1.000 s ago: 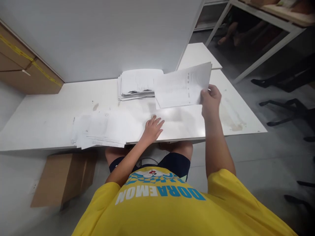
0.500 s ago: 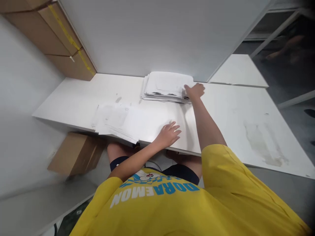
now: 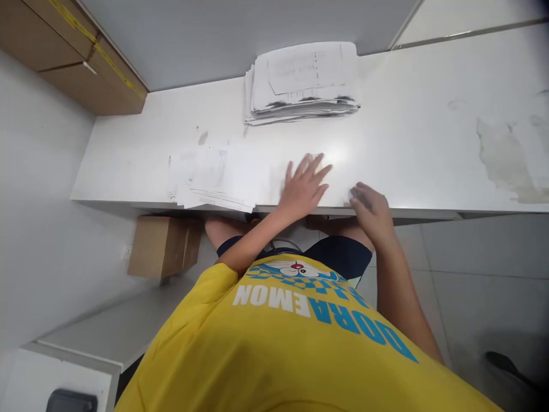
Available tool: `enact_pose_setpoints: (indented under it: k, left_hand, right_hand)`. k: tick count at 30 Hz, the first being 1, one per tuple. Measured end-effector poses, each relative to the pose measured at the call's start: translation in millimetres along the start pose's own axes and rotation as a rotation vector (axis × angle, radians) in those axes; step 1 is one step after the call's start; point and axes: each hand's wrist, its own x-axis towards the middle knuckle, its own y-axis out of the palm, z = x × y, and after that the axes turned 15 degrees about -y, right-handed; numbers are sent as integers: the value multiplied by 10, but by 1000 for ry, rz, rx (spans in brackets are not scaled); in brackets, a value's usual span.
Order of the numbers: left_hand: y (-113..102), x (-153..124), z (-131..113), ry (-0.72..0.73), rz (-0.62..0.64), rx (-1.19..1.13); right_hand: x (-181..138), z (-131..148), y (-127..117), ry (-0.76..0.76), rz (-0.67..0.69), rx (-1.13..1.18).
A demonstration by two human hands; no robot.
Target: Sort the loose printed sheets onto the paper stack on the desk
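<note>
My left hand point(image 3: 305, 186) lies flat on the white table point(image 3: 407, 154), fingers spread, at the right edge of a low spread of loose printed sheets point(image 3: 212, 180) by the front edge. My right hand point(image 3: 369, 206) rests at the table's front edge just to its right, fingers curled, and whether anything is under it I cannot make out. A thick stack of printed papers point(image 3: 302, 80) sits at the back of the table against the grey partition, out of both hands' touch.
Brown cardboard boxes point(image 3: 72, 63) with yellow tape stand at the back left. A smaller cardboard box point(image 3: 160, 246) sits on the floor under the table. A stained patch point(image 3: 506, 160) marks the table's right part. A white wall runs along the left.
My right hand laid the held sheets on the back stack, then drew back to the table's front edge. My left hand stayed flat on the table. The view tilted down and shifted.
</note>
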Motion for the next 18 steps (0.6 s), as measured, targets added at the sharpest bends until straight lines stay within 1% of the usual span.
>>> enact_pose_setpoints:
  k: [2, 4, 5, 6, 8, 10, 11, 13, 15, 16, 18]
  left_hand:
    - [-165, -170, 306, -193, -28, 16]
    - [-272, -368, 662, -420, -44, 35]
    - [-300, -466, 819, -483, -30, 40]
    - [-314, -557, 946, -498, -5, 47]
    - [-321, -710, 1093, -435, 59, 62]
    - [-324, -831, 1116, -310, 111, 70]
    - [-329, -886, 1096, -241, 136, 67]
    - [-347, -992, 1032, -106, 188, 46]
    - [-371, -1094, 960, 8, 234, 11]
    - [-383, -1139, 928, 47, 246, -10]
    - [-408, -1202, 881, 86, 235, -51]
  right_hand:
    - [-245, 311, -30, 70, -1, 95]
    - [-479, 568, 28, 211, 26, 310]
    - [-576, 666, 96, 279, 73, 430]
    - [-651, 746, 186, 338, 137, 541]
    - [-722, 861, 408, 419, 286, 695]
    - [-688, 942, 633, 465, 394, 806]
    - [-639, 978, 729, 481, 419, 864]
    - [-508, 1046, 872, 506, 409, 989]
    - [-372, 1106, 961, 547, 364, 1099]
    - [-315, 1131, 993, 575, 323, 1136]
    - [-237, 1162, 1044, 636, 188, 1139]
